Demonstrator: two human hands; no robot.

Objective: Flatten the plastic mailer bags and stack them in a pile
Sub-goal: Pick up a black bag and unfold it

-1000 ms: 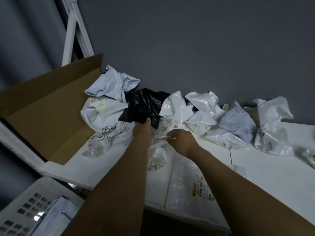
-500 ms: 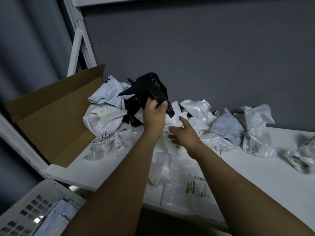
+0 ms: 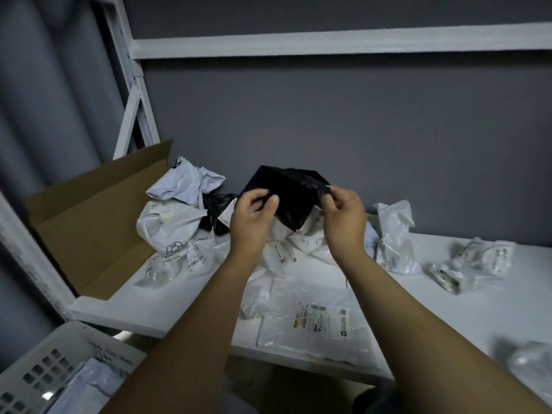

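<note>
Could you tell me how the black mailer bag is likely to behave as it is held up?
Probably floppy: the black mailer bag sags and creases between the left hand and right hand, which pinch its edges. Likely light, since fingertip pinches alone carry it. Its glossy film may slip.

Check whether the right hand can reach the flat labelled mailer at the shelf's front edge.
Probably, once freed: the right hand pinches the black bag, but the flat mailer lies uncovered beneath it.

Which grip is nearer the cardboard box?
Left. The left grip pinches the black bag just right of the box. The right grip pinches the bag's opposite edge, farther right.
</note>
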